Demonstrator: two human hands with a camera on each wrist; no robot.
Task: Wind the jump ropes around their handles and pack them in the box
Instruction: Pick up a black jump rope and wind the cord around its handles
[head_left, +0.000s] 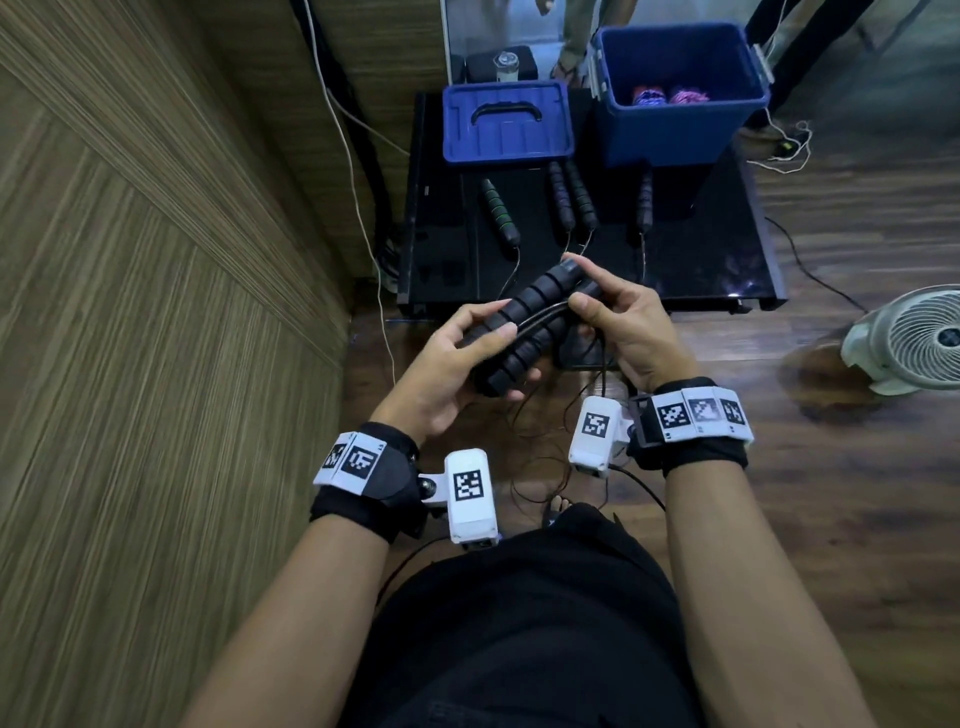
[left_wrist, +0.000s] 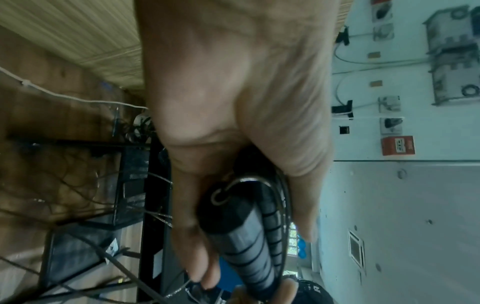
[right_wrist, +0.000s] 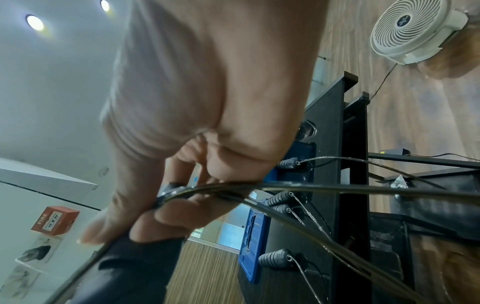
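Note:
Two black ribbed jump-rope handles (head_left: 524, 322) lie side by side in front of me, below the table edge. My left hand (head_left: 457, 358) grips their lower ends, also seen in the left wrist view as my left hand (left_wrist: 233, 144) round the handles (left_wrist: 246, 246). My right hand (head_left: 613, 322) pinches the thin black rope (head_left: 540, 314) against their upper ends; in the right wrist view the rope (right_wrist: 311, 187) runs out from under my right hand (right_wrist: 197, 144). Loose rope hangs down toward the floor. The open blue box (head_left: 680, 88) stands at the table's back right with wound ropes inside.
On the black table (head_left: 717, 270) lie a green-banded handle (head_left: 498, 213), a pair of black handles (head_left: 571, 197) and one more black handle (head_left: 644, 202), ropes trailing off the front. The blue lid (head_left: 506, 122) sits back left. A white fan (head_left: 914, 338) stands on the floor, right.

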